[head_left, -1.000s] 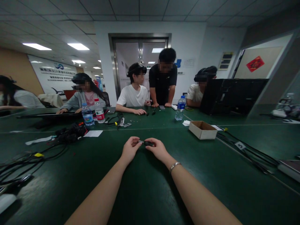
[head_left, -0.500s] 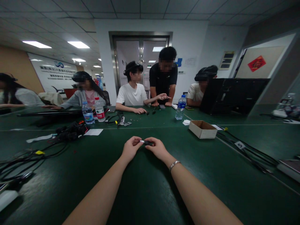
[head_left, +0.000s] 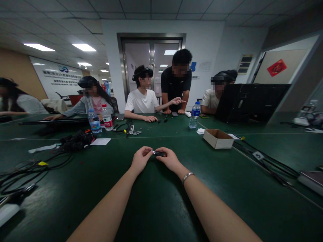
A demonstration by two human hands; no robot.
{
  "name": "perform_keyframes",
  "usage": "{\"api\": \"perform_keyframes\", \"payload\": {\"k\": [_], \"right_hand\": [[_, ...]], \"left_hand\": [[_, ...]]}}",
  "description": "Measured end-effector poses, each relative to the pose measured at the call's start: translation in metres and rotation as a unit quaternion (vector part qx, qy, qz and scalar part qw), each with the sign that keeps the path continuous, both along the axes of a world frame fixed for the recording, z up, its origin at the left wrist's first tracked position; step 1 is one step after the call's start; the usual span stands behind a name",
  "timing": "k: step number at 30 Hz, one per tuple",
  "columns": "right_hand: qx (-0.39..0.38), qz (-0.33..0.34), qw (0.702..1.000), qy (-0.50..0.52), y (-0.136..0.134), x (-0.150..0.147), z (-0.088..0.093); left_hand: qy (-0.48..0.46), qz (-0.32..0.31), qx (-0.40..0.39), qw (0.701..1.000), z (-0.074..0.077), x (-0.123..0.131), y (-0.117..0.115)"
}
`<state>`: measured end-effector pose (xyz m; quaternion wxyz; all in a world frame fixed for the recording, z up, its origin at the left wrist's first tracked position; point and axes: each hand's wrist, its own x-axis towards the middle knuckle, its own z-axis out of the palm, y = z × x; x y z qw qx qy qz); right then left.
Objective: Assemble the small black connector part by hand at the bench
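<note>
Between my two hands is a small, slim black stick with a silver end (head_left: 158, 153), lying roughly level just above the green table (head_left: 161, 188). Its exact kind is too small to make out. My left hand (head_left: 141, 160) pinches the silver end between thumb and fingers. The black end sits in the fingers of my right hand (head_left: 171, 159), which partly hide it. A silver bracelet (head_left: 187, 177) is on my right wrist.
An open cardboard box (head_left: 218, 138) stands to the right, with black cables (head_left: 267, 161) beyond it. Water bottles (head_left: 195, 115) stand further back. More cables (head_left: 32, 174) and a black bundle (head_left: 77, 141) lie left. A large black monitor (head_left: 249, 102) and several people are across the table.
My hands and the stick stay almost in place; a little more silver shows near its left end. Across the table, the person in black has lifted their head slightly.
</note>
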<state>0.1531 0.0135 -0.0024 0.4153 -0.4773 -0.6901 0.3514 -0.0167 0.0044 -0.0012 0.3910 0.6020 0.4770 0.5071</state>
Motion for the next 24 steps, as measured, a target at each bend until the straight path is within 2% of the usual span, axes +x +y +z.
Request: {"api": "perform_keyframes", "payload": {"k": [11,17,24], "right_hand": [[0.006,0.011,1.0,0.017,0.003,0.002,-0.005],[0.013,0.014,1.0,0.006,0.002,0.002,-0.003],[0.04,-0.02,0.999,-0.005,0.005,0.0,-0.006]], "left_hand": [[-0.02,-0.014,-0.008,1.0,0.011,0.003,-0.009],[-0.025,-0.027,0.0,0.999,0.006,0.001,0.001],[0.007,0.006,-0.034,0.999,0.006,0.006,0.017]]}}
